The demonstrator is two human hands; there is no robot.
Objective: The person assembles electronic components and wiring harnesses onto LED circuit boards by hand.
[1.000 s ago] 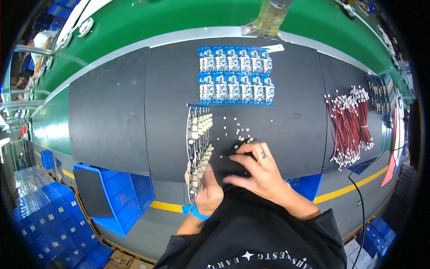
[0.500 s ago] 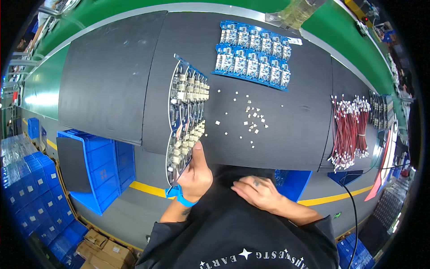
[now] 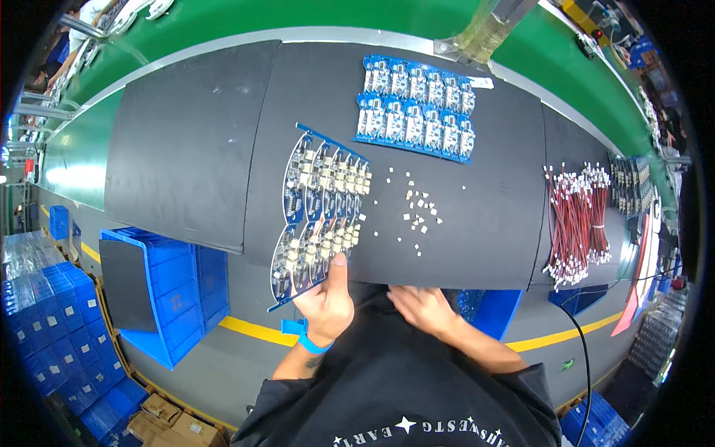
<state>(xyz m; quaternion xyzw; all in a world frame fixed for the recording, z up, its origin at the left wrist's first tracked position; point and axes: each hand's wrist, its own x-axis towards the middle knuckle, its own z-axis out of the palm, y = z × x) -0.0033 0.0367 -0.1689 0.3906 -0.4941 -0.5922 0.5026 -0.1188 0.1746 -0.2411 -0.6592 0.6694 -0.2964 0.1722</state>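
The circuit board panel [image 3: 319,208], a blue sheet of small boards in two rows, is held at its near corner by the left hand [image 3: 328,302], thumb pressed on top and fingers clenched beneath. It tilts up off the black mat [image 3: 186,149], with its far end over the middle of the mat. A blue wristband [image 3: 309,341] circles the left wrist. The right hand [image 3: 421,305] lies flat with loose fingers at the near edge of the mat, just beside the left hand, grasping nothing that can be seen. To the left below the bench stands a blue bin [image 3: 167,287]. Past the hands, small white parts [image 3: 417,208] lie scattered on the mat, just right of the panel. To the right rests a bundle of red wires [image 3: 577,223]. Farther back lies a second blue panel [image 3: 415,108], flat near the far edge. Beyond it runs a green belt [image 3: 313,18].
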